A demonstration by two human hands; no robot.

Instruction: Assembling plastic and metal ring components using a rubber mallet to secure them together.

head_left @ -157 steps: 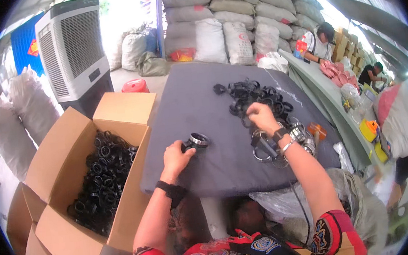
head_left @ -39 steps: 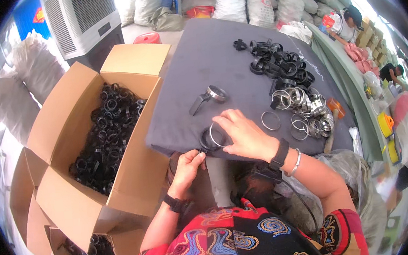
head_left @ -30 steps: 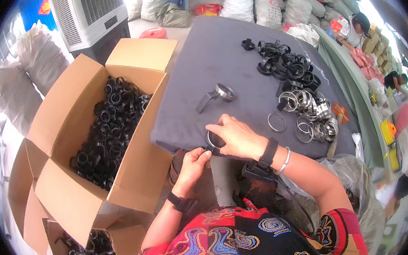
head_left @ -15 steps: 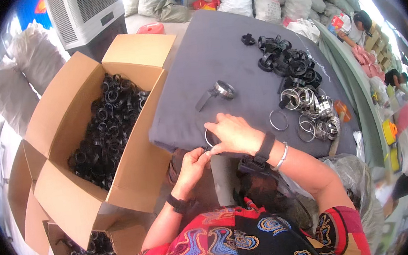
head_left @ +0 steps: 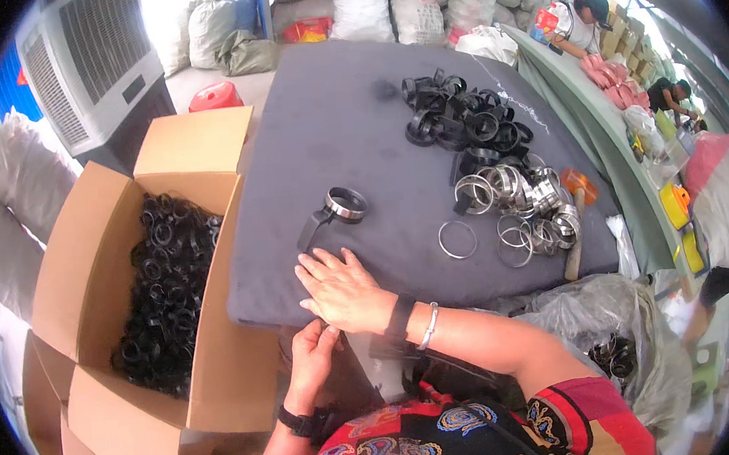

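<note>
Palm down at the near edge of the grey padded table, my right hand has its fingers stretched and spread. My left hand is just below it, thumb and fingers pinched by the heel of the right hand. What the pinch holds, if anything, is hidden. Just beyond my right fingertips lies a black strap-like part with a silver-edged ring at its end. Farther right are a loose thin metal ring, several silver rings in a heap, and a pile of black ring parts.
An open cardboard box full of black ring parts stands left of the table. A wooden-handled tool with an orange head lies at the right. Crumpled clear plastic hangs near my right arm. Another person works at the far right.
My right hand has gone from curled by a thin metal ring to spread flat, and that ring no longer shows. My left hand stays pinched beneath it. The whole view has shifted.
</note>
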